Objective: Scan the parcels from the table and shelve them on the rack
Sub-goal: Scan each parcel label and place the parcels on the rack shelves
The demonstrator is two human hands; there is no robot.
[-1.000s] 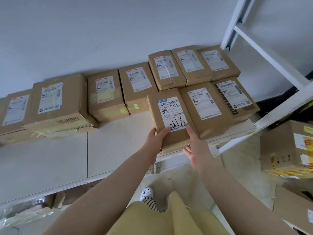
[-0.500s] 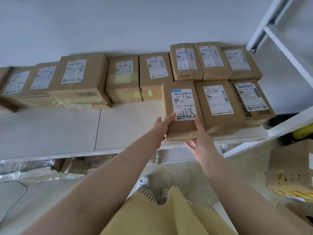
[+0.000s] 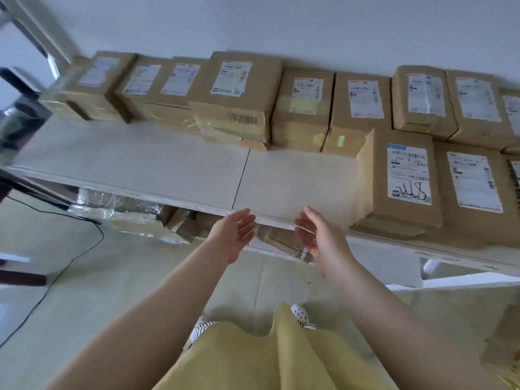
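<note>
Hands bare of any load: left hand [image 3: 235, 235] and right hand [image 3: 319, 237] at lower centre of the frame, palms facing, fingers loose and straight, each grip slack on nothing. Signed parcel [image 3: 405, 187] already down on the rack shelf [image 3: 168, 167], at right centre of the frame, long axis running front to back, tight against its neighbour parcel [image 3: 472, 190]. Up and right of both hands, clear of them, right hand nearer. Likely nothing left to do there; next parcel to be fetched from the table, out of view.
</note>
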